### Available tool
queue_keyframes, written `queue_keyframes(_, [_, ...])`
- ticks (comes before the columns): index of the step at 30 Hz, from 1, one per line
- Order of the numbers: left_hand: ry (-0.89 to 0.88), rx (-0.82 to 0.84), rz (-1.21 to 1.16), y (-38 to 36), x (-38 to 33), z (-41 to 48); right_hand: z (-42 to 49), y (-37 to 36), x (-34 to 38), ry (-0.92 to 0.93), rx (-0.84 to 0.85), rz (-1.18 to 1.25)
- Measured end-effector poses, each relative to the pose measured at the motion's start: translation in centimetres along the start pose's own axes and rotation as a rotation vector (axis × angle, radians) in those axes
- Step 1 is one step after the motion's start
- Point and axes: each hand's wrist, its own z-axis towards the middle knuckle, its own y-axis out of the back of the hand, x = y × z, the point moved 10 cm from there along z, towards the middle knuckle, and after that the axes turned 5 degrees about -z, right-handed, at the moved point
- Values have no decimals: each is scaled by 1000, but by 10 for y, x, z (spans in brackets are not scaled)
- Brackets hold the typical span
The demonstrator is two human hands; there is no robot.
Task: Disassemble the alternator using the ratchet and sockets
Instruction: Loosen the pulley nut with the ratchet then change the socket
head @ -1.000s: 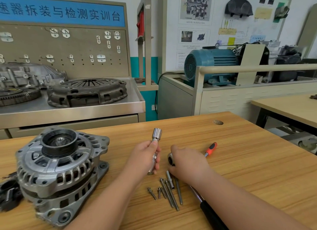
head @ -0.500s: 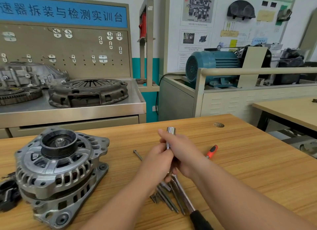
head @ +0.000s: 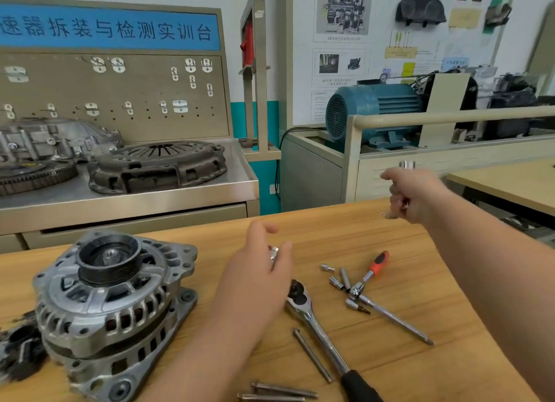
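Right hand up, fist clamped on socket, blurred. Left hand pinched small silver piece. Ratchet lay on table; alternator at left, untouched. I judged step: socket selection. Next: seat socket squarely on ratchet drive.

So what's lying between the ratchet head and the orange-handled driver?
A few small sockets and bits lie loose on the wooden table there, as the head view shows.

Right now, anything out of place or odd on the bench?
No visible damage or spill. Hardware is scattered, though: one long bolt lies beside the ratchet, two more bolts nearer the person, and small sockets lie loose around the orange-handled screwdriver.
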Motion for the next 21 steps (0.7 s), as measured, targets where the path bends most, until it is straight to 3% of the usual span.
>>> queue_keyframes(2, [135, 22, 29, -3, 25, 8, -8, -19, -19, 57, 146, -314])
queue_keyframes(5, [235, 199, 11, -44, 44, 7, -45, -59, -76, 94, 385, -646])
queue_keyframes(9, [163, 339, 121, -75, 37, 10, -79, -75, -103, 369, 409, -1050])
queue_keyframes(11, [36, 342, 206, -78, 23, 15, -96, -81, -102, 533, 367, -1221])
queue_keyframes(13, [-113, 299, 243, -79, 6, 15, -106, -84, -103, 606, 383, -1313])
queue_keyframes(16, [-194, 218, 284, -88, -7, 12, -103, -76, -99, 584, 354, -1386])
queue_keyframes(21, [-276, 242, 707, -122, -1, 4, -93, -64, -102, 536, 390, -1309])
